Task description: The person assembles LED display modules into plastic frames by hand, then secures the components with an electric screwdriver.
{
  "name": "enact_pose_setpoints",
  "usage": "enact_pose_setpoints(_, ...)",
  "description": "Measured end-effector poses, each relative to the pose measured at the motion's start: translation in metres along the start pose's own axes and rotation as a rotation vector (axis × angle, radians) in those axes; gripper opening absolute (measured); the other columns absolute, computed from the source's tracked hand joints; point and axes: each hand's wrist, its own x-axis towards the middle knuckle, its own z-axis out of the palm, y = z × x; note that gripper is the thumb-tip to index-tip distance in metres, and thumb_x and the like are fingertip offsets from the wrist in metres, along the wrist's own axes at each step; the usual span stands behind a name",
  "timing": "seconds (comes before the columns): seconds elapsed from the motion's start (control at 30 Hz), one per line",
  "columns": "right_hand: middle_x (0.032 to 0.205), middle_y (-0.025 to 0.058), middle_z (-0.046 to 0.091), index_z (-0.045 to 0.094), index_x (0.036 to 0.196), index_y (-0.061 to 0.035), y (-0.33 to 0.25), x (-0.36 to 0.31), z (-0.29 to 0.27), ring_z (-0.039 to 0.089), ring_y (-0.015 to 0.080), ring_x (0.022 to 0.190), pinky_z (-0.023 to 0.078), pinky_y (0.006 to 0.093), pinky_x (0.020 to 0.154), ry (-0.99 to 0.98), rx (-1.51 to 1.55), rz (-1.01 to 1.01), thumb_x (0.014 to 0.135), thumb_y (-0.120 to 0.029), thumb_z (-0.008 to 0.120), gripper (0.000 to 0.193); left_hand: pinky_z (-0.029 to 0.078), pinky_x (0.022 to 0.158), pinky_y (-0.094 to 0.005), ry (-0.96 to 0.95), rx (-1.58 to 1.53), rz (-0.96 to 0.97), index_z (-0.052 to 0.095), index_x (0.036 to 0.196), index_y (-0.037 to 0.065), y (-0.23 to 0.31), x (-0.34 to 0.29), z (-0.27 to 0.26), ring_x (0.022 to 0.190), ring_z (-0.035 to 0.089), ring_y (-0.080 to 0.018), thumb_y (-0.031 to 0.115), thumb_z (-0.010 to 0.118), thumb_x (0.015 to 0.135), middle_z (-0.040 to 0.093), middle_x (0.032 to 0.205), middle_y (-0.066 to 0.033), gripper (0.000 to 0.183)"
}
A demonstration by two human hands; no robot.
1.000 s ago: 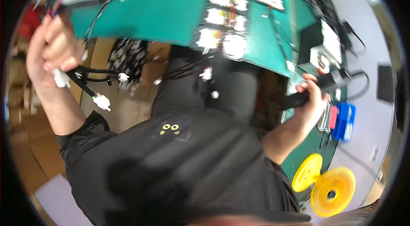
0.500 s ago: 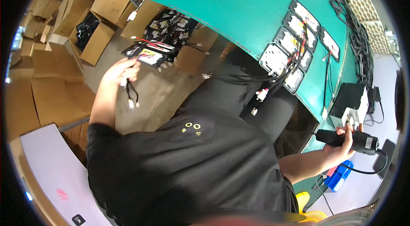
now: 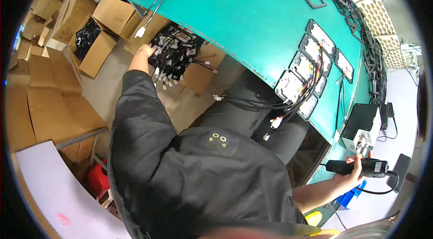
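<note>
My left hand (image 3: 143, 53) reaches down under the green table (image 3: 252, 18) to a cardboard box full of black wire harnesses with white plugs (image 3: 176, 51). The fingers rest at the edge of the pile; whether they grip a harness is hidden. My right hand (image 3: 355, 169) is out at the right by the table's edge, closed around a black electric screwdriver (image 3: 366, 167) with a cord trailing off it. On the table lie several framed circuit boards (image 3: 306, 69). Black cables (image 3: 275, 106) hang from them over the edge above my lap.
Open cardboard boxes (image 3: 88, 40) stand on the floor at the left. A grey box-shaped device (image 3: 361, 124) sits on the table near my right hand. A red stool (image 3: 97, 178) and a white board (image 3: 49, 189) are at the lower left, a blue bin (image 3: 349, 197) at the lower right.
My left hand, which was holding cables with white plugs up near my shoulder, has gone down to the box of harnesses. My right hand keeps the screwdriver and has moved a little lower.
</note>
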Motion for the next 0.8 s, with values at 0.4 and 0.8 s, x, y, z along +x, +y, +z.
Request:
enact_pose_setpoints(0.4,0.083,0.01,0.054,0.047,0.13,0.0052,-0.019,0.02,0.019,0.055,0.0183,0.063,0.05,0.0304,0.059,0.213,0.001,0.073,0.076,0.006,0.063,0.056,0.054,0.077,-0.0291,-1.272,0.165,0.798,0.071,0.103,0.002,0.212,-0.286,-0.08,0.082,0.07,-0.0128,0.016,0.056,0.089,0.073,0.093,-0.0081,0.025)
enact_pose_setpoints(0.8,0.101,0.0205,0.064,0.048,0.122,0.0089,-0.026,0.044,-0.021,0.066,0.0277,0.09,0.057,0.0381,0.077,0.296,0.159,-0.252,0.082,0.007,0.061,0.041,0.05,0.077,-0.0456,0.461,0.165,1.796,0.06,0.095,0.001,0.602,-0.392,-0.02,0.088,0.062,-0.0337,0.012,0.061,0.079,0.061,0.093,-0.0178,0.019)
